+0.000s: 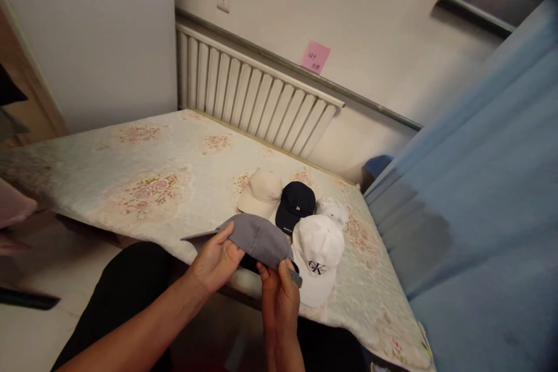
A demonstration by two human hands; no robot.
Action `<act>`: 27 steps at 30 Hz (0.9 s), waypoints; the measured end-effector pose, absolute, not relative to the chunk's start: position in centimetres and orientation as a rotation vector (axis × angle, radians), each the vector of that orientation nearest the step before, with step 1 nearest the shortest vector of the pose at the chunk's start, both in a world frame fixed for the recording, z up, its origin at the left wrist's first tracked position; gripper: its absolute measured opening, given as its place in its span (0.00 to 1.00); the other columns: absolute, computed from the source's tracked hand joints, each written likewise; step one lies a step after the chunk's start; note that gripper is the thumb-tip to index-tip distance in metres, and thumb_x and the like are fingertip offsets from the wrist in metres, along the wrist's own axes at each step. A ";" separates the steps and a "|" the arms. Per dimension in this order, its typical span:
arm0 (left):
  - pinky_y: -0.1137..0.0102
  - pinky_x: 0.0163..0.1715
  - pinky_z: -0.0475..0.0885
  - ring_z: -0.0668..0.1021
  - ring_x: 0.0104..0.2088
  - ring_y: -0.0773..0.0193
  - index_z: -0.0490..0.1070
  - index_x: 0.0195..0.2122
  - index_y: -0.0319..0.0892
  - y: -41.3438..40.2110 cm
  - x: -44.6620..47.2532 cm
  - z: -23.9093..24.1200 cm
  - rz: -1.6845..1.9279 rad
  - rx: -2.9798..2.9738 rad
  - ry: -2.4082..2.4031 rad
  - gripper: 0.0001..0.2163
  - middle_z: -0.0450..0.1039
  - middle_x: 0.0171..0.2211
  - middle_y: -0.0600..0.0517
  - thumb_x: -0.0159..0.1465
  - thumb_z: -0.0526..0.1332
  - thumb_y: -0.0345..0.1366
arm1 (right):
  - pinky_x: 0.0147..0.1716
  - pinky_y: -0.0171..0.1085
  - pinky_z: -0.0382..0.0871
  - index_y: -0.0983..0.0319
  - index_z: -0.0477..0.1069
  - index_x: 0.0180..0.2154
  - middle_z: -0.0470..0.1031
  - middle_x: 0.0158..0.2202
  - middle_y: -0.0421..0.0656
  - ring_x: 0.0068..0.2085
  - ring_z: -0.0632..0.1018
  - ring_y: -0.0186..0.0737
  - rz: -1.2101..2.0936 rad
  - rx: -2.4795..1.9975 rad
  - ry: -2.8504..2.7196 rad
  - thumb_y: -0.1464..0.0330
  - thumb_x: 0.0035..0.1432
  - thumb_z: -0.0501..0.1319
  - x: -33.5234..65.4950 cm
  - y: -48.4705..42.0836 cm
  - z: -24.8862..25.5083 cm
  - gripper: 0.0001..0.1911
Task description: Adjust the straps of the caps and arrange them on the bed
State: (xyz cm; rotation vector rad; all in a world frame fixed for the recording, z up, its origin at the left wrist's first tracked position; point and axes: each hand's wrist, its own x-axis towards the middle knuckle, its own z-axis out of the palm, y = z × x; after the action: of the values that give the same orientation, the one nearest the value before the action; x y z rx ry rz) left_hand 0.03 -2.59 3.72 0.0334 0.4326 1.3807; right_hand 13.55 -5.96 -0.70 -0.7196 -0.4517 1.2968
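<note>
A grey baseball cap (260, 239) is held between my two hands over the near edge of the bed, its brim pointing left. My left hand (218, 258) pinches the rim near the brim, thumb on the outside. Around the rim at the strap end, my right hand (280, 290) is closed, with its thumb up. Just beyond lie a beige cap (263, 190), a black cap (299, 200) with a small white mark, and a white cap (319, 244) with black letters. Behind that one, another whitish cap (332, 209) is partly hidden.
The caps rest on a bed with a floral cover (174, 157). A white radiator (253, 90) runs along the wall behind it. A blue curtain (471, 197) hangs on the right. At the left edge, part of another person (15, 203) shows.
</note>
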 end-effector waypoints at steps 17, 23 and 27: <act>0.62 0.54 0.69 0.79 0.47 0.55 0.69 0.52 0.32 -4.5 2.6 2.8 1.258 0.146 0.463 0.14 0.78 0.43 0.40 0.65 0.56 0.26 | 0.59 0.51 0.60 0.57 0.64 0.57 0.74 0.52 0.46 0.53 0.74 0.42 1.413 -0.640 -0.486 0.59 0.60 0.58 10.9 -6.8 -0.3 0.24; 0.63 0.52 0.71 0.80 0.45 0.57 0.66 0.54 0.32 -3.7 1.7 2.6 1.244 0.079 0.448 0.15 0.79 0.43 0.41 0.67 0.53 0.29 | 0.57 0.54 0.62 0.57 0.63 0.57 0.74 0.52 0.46 0.51 0.75 0.44 1.430 -0.585 -0.439 0.61 0.61 0.57 11.4 -6.6 -0.5 0.23; 0.64 0.50 0.73 0.81 0.43 0.58 0.65 0.55 0.31 -2.9 0.7 2.8 1.314 0.030 0.468 0.16 0.79 0.41 0.41 0.68 0.51 0.29 | 0.52 0.54 0.67 0.55 0.62 0.58 0.73 0.53 0.46 0.52 0.75 0.46 1.402 -0.638 -0.434 0.60 0.60 0.58 12.0 -6.6 -0.8 0.25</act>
State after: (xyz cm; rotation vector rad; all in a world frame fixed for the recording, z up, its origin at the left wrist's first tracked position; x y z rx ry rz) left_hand 0.65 -2.88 2.79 0.0304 0.4680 1.3142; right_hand 11.97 -6.61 -0.77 -0.6383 -0.4338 1.4022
